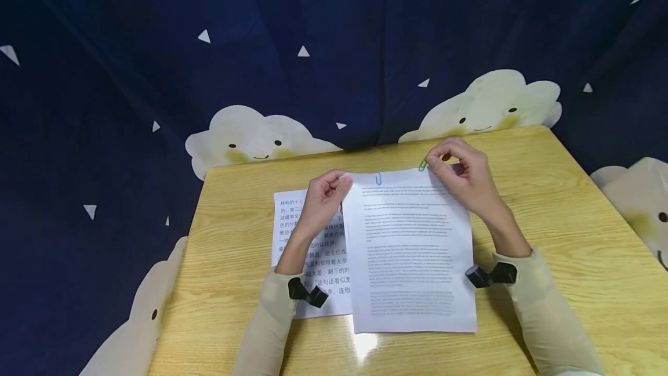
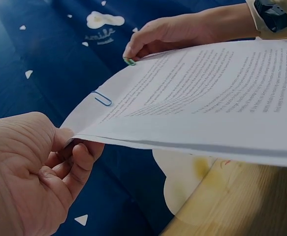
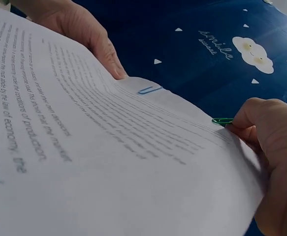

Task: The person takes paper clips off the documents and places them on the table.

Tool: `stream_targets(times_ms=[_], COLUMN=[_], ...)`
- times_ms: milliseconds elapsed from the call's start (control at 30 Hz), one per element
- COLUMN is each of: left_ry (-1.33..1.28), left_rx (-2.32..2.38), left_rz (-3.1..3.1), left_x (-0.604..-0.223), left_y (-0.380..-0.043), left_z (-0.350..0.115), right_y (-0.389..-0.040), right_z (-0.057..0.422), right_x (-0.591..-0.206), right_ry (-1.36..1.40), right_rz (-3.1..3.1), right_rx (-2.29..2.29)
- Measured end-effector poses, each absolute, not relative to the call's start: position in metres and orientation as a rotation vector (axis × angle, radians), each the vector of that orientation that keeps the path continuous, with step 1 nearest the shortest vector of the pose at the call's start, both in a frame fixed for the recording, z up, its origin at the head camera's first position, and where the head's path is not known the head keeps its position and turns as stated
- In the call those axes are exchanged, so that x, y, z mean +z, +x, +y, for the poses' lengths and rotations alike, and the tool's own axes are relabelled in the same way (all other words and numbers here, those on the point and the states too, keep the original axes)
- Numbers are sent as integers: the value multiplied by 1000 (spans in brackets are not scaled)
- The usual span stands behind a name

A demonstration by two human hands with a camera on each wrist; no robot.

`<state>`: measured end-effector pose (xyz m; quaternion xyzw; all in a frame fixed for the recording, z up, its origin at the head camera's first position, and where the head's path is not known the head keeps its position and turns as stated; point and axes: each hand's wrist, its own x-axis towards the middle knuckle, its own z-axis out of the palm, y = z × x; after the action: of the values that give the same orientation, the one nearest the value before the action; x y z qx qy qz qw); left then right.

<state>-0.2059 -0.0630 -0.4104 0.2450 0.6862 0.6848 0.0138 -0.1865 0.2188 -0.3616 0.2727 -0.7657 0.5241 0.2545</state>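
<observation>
A stack of printed sheets (image 1: 412, 248) is held up at its top edge by both hands. My left hand (image 1: 326, 199) pinches the top left corner between thumb and fingers, also plain in the left wrist view. A blue paper clip (image 2: 103, 99) sits on the top edge, apart from both hands. At that same edge, further right, my right hand (image 1: 464, 176) pinches the end of a green paper clip (image 3: 223, 121) between thumb and index finger. How far the green clip reaches over the sheets is hard to tell.
Another printed page (image 1: 313, 295) with larger characters lies on the wooden table (image 1: 235, 231), partly under the held sheets and left forearm. Behind the table hangs a dark blue curtain (image 1: 355, 28) with cloud and triangle prints.
</observation>
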Motion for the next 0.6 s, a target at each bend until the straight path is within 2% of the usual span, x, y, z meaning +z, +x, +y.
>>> stream_targets(times_ms=[600], left_ry=[715], left_rx=[2121], left_rz=[2176], left_x=[-415], left_y=[-212], left_z=[-68], right_y=[-196], right_z=[255], right_x=[-367], right_ry=[668], right_rz=[-2346], right_rx=[1249])
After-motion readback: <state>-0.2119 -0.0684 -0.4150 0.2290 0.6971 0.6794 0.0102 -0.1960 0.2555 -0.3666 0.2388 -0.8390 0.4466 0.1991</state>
